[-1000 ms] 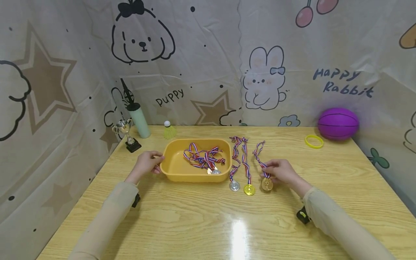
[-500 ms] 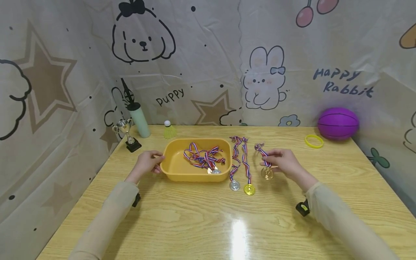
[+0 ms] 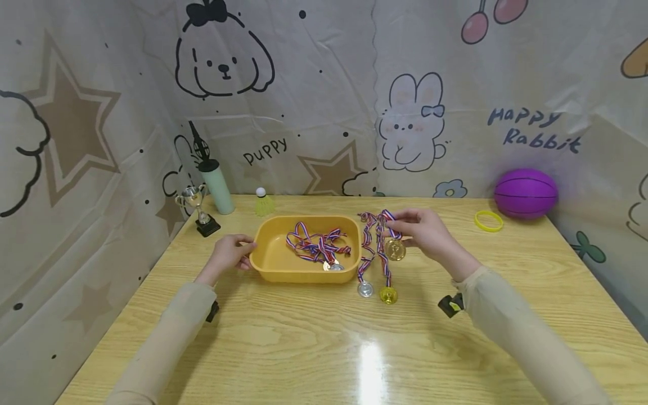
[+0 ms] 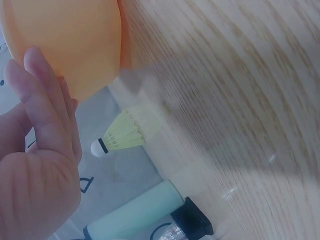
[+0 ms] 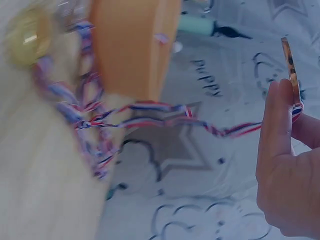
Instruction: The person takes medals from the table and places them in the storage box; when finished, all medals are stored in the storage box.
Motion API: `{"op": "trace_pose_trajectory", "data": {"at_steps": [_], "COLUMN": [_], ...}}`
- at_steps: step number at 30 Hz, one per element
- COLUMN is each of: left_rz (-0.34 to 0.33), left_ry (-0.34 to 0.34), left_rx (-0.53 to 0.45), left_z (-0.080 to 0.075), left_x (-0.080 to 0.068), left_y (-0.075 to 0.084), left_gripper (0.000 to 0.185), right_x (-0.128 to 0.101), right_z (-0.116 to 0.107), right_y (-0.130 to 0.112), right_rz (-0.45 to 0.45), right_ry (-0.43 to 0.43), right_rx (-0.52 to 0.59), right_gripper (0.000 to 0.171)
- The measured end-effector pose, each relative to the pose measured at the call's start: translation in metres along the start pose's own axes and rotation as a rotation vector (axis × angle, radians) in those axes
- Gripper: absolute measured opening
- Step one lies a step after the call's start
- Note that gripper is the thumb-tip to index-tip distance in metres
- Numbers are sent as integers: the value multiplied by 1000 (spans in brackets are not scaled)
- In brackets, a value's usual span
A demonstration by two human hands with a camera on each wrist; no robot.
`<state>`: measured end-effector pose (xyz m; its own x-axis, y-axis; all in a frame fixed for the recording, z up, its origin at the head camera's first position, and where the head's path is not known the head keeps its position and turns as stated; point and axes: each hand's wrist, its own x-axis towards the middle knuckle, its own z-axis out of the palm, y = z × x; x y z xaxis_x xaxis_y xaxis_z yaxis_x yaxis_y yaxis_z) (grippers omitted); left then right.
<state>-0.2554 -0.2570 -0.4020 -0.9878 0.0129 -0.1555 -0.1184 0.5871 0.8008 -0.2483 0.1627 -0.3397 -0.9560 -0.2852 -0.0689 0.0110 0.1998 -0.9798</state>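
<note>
the right hand [image 3: 425, 233] is pinching the striped red, white and blue ribbon of a round gold metal medal [image 3: 395, 250], its fingers [image 5: 278, 131] curled around the ribbon and the disc's edge. the medal is hanging clear of the pale wood-grain table [image 3: 324, 337], just right of the rounded rectangular orange plastic tray [image 3: 304, 274] and above the far ends of two other ribbons. its face is looking shiny and embossed, though the detail is too small to read.

the left hand [image 3: 229, 254] is resting against the tray's left wall, with relaxed fingers [image 4: 42, 102] lying straight along the smooth orange plastic and gripping nothing.

inside the tray a tangle of striped ribbons with small medals [image 3: 319, 245] is lying in a loose heap. on the table between the tray and the right hand, a silver round medal [image 3: 365, 289] and a second gold round medal [image 3: 388, 295] are lying flat, their ribbons running away toward the wall.

the right wrist view is showing the held medal edge-on as a thin disc, with its ribbon trailing slack past the tray; the head view is showing its face. the left wrist view is showing a yellow feathered shuttlecock [image 4: 121, 135] and a mint green cylinder [image 4: 137, 213] behind the tray.

farther off, a purple ribbed ball [image 3: 526, 192] and a yellow rubber ring [image 3: 489, 220] are sitting by the wrinkled cartoon-printed cloth backdrop [image 3: 324, 95].
</note>
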Motion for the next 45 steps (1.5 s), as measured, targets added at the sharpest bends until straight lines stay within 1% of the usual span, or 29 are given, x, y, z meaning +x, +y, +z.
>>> {"op": "trace_pose_trajectory", "data": {"at_steps": [4,12,16,19,21,23,28,30,36,38,41,45], "left_rz": [-7,6,12,12,11,6,3,4,-1,-1,2,9], "left_ry": [5,11,10,10,8,6,4,4,7,11,13,12], "left_rx": [-2,4,4,2,10,16,29,29,29,28,28,30], "left_z": [0,1,0,-1,-2,-2,-2,-2,0,0,0,0], "left_x": [0,-2,-1,-1,0,0,1,2,3,3,3,3], "left_y": [-1,0,0,0,-1,-1,0,-1,-2,-3,-3,-2], "left_gripper": [38,37,38,38,38,37,36,36,35,35,35,37], "right_x": [5,10,19,29,35,44,65,70,74,75,76,76], "right_z": [16,50,68,83,92,100,121,130,152,157,163,168], "right_y": [-22,-67,-79,-81,-78,-70,-38,-27,0,7,14,22], "right_rz": [-25,-131,-151,-136,-116,-92,0,33,73,75,77,84], "right_ry": [-7,-41,-89,-103,-91,-80,-54,-21,125,157,190,212], "right_rx": [31,-36,-2,36,33,46,122,124,72,74,56,24], "right_gripper": [30,26,24,22,21,22,22,21,18,17,18,17]}}
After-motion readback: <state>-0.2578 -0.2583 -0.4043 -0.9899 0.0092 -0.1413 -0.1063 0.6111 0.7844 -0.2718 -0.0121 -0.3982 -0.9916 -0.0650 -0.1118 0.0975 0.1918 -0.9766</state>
